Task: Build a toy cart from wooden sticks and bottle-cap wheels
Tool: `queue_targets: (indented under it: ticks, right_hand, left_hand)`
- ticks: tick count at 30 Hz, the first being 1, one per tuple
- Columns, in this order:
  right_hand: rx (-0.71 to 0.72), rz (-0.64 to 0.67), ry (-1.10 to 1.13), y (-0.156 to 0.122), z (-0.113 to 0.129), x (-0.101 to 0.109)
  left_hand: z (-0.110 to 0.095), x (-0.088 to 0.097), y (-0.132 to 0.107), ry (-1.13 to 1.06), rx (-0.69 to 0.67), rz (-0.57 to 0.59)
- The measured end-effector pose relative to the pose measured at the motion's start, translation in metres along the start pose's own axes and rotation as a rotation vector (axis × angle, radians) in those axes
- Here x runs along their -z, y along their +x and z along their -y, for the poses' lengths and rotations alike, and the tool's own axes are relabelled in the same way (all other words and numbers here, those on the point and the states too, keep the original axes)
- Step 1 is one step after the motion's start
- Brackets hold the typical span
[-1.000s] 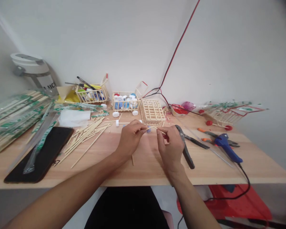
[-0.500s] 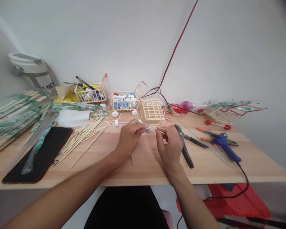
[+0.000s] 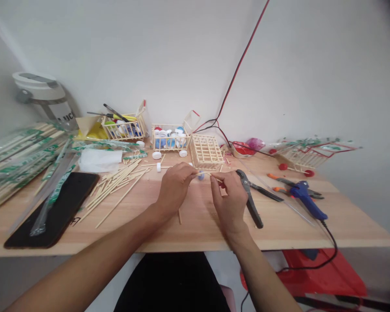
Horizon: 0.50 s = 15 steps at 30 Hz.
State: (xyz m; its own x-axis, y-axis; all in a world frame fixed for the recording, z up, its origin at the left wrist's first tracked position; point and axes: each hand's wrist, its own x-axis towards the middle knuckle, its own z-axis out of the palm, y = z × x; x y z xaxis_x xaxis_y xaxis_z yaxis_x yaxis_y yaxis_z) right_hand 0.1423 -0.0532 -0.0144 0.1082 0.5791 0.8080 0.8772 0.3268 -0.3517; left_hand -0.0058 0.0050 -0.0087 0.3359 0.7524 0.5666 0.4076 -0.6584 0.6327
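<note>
My left hand (image 3: 174,185) pinches one end of a thin wooden stick (image 3: 203,173) above the middle of the table. The other end is pinched by my right hand (image 3: 230,195). Between the hands the stick forms a shallow angle; whether it is one bent stick or two meeting ends, I cannot tell. Just behind it sits a small blue cap (image 3: 200,176). Beyond my hands stands a wooden-stick cage (image 3: 207,151). Black-handled cutters (image 3: 251,197) lie right of my right hand, and a loose stick (image 3: 180,216) lies partly under my left.
Loose sticks (image 3: 117,186) and a black phone (image 3: 52,212) lie left, near bagged sticks (image 3: 22,160). Stick carts (image 3: 170,138) with bottle caps stand against the wall. Rightward are a blue glue gun (image 3: 308,201), orange-handled pliers (image 3: 282,180) and another cart (image 3: 302,160).
Both hands keep their pinch on the stick, with only a very slight shift. The whole view has moved a little; nothing on the table has been rearranged.
</note>
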Motion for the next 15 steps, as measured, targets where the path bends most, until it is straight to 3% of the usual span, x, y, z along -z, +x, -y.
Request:
queue_targets:
  ticks: [15]
  right_hand:
    - [-0.036,-0.007,0.037,-0.0009,0.0004,0.0000]
  left_hand:
    - [-0.0006,-0.0006,-0.0015,0.232,-0.071,0.018]
